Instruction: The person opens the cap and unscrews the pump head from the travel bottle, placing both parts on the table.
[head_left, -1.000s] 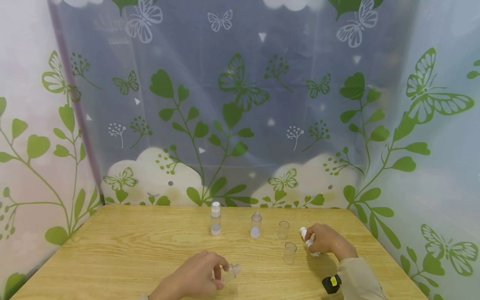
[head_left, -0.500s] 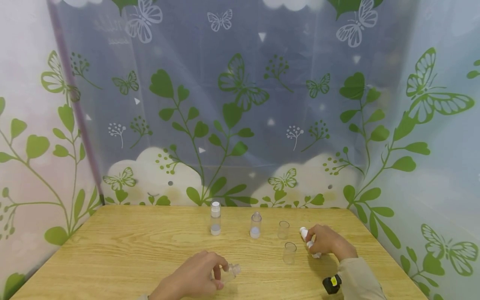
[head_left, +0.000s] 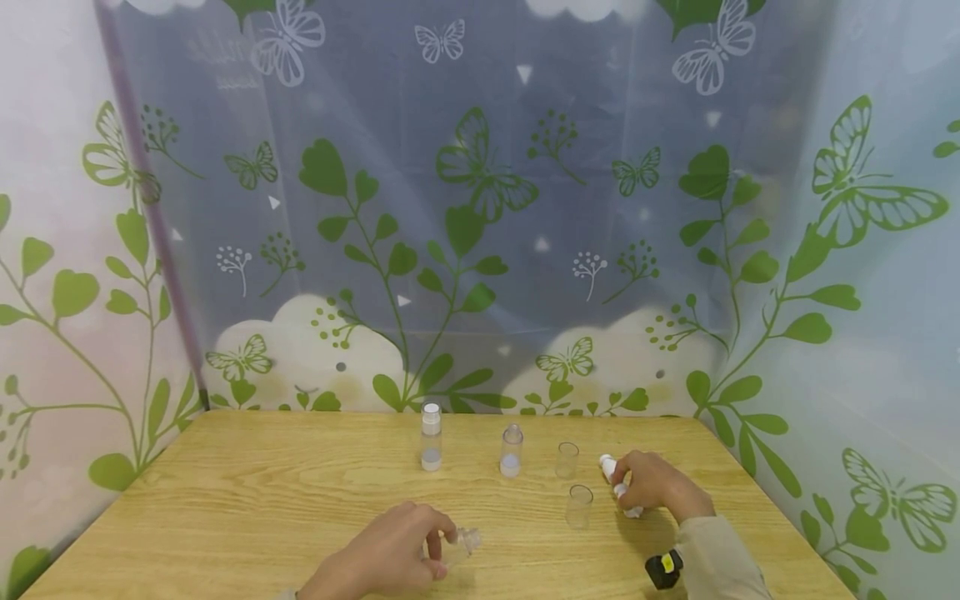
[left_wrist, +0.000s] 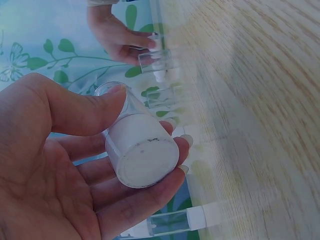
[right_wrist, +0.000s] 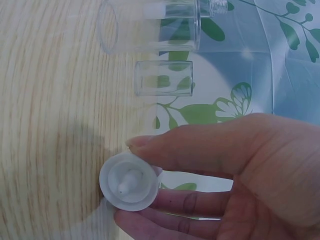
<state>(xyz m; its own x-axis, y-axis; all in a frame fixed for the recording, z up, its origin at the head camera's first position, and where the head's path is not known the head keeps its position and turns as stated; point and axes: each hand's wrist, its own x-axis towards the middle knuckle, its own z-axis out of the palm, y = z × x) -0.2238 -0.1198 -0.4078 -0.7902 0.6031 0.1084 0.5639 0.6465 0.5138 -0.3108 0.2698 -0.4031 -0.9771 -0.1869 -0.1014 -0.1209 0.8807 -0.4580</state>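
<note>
My left hand (head_left: 401,546) holds a small clear bottle (left_wrist: 142,145) with a white base, tilted above the table. The thumb lies on the clear wall and the fingers curl beneath; the open neck points right in the head view. On the right, my right hand (head_left: 652,482) pinches a white pump head (right_wrist: 129,182) between thumb and fingers. Its round collar and central nub face the right wrist camera. White plastic (head_left: 607,464) also shows beyond the fingertips; I cannot tell whether it belongs to the same piece. Two clear caps (head_left: 579,507) stand left of this hand.
Behind, a bottle with a white pump (head_left: 431,437) and an uncapped bottle (head_left: 512,450) stand upright on the wooden table (head_left: 247,500). A black device with a yellow mark (head_left: 664,568) sits at the right wrist. Printed curtains (head_left: 480,250) enclose the table.
The lower end of the white pump head has shifted very slightly outward to the right under my right hand. My left hand and the bottle stay still.
</note>
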